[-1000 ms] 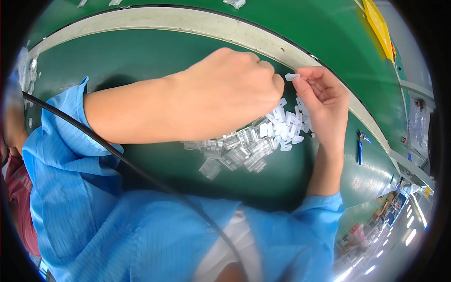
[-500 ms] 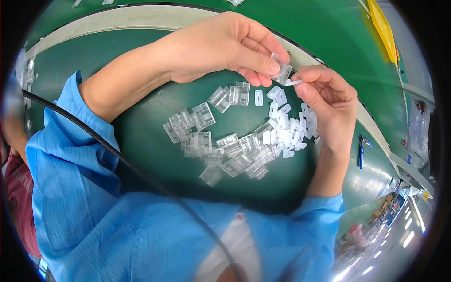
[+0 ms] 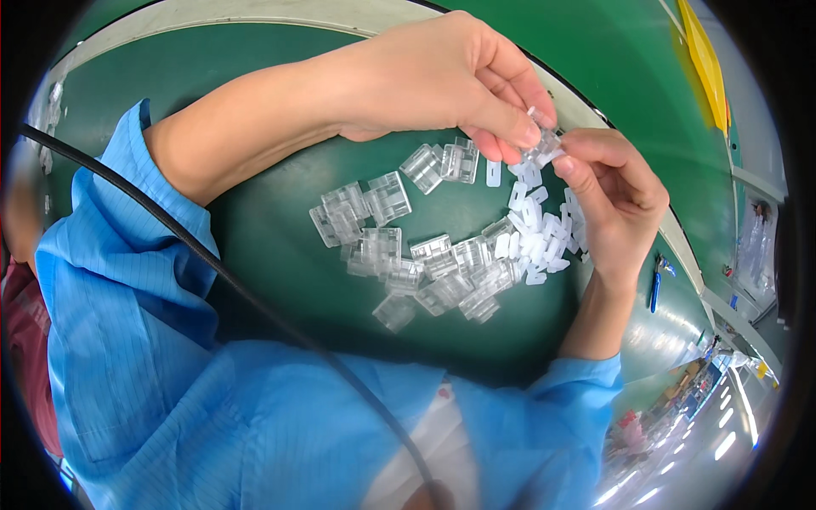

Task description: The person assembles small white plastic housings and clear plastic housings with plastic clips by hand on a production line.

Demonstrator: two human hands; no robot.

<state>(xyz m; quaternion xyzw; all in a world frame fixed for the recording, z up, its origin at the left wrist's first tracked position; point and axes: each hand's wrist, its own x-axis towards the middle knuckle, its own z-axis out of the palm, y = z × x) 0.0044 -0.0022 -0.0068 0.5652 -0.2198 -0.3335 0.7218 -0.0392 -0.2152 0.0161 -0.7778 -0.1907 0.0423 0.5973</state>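
Observation:
My left hand (image 3: 476,89) pinches a clear plastic housing (image 3: 541,146) between thumb and fingers, above the far side of the green table. Against the housing's near right corner, my right hand (image 3: 620,187) holds a small white plastic piece (image 3: 553,156) between thumb and forefinger. The fingertips hide most of that piece, so how deep it sits in the housing cannot be told. Below my hands lies a heap of similar white plastic pieces (image 3: 535,238). Loose clear housings (image 3: 387,198) are spread to the left of the heap and nearer to me.
Blue-handled pliers (image 3: 657,280) lie on the table (image 3: 280,280) to the right. A black cable (image 3: 170,223) crosses the view in front of my left sleeve. Beyond the pale table edge (image 3: 255,25) is a green surface. Part of another person (image 3: 25,340) shows at far left.
The white piece, which stuck out beside the housing, is now up against it, and my two hands are closer together. The whole view has shifted slightly.

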